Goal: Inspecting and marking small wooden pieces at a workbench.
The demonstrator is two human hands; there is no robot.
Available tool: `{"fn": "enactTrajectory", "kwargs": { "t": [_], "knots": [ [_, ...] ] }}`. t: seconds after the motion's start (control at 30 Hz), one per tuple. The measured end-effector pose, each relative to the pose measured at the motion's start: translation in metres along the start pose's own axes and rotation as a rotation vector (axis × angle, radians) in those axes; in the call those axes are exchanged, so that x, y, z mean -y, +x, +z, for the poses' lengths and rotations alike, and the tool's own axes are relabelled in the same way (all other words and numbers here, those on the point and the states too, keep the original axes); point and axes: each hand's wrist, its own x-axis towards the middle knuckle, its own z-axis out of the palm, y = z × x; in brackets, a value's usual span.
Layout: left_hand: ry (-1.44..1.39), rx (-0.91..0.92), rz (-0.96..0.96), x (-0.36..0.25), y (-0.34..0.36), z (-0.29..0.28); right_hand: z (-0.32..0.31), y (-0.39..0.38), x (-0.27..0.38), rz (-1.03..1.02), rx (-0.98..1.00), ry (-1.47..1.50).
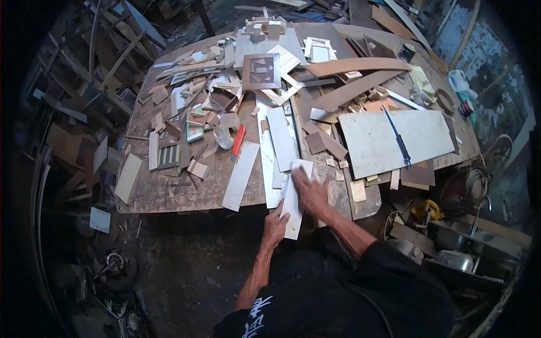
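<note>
Gripped along its left edge by the left hand (274, 226), a narrow white rectangular board (291, 204) juts past a scuffed brown wooden worktable's (163, 198) near edge and could tip if the right hand (311, 192), its blurred fingers' hold unclear, bears down unevenly.
</note>
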Motion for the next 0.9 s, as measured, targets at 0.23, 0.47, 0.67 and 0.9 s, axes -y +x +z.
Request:
{"fn": "enactTrajectory", "kwargs": {
  "t": [0.23,0.47,0.67,0.9],
  "knots": [
    [0.071,0.104,-0.003,-0.035,-0.001,0.003,-0.02,-0.042,-0.006,-0.019,0.026,0.091],
    [0.176,0.1,0.006,-0.032,0.004,0.007,0.006,0.017,-0.028,0.0,-0.136,0.028],
    [0.132,0.055,0.041,-0.022,0.002,0.011,0.006,-0.002,-0.02,0.001,-0.108,0.021],
    [0.243,0.027,0.126,-0.014,0.006,0.012,0.018,0.002,-0.014,-0.001,0.087,-0.096]
  ]
}}
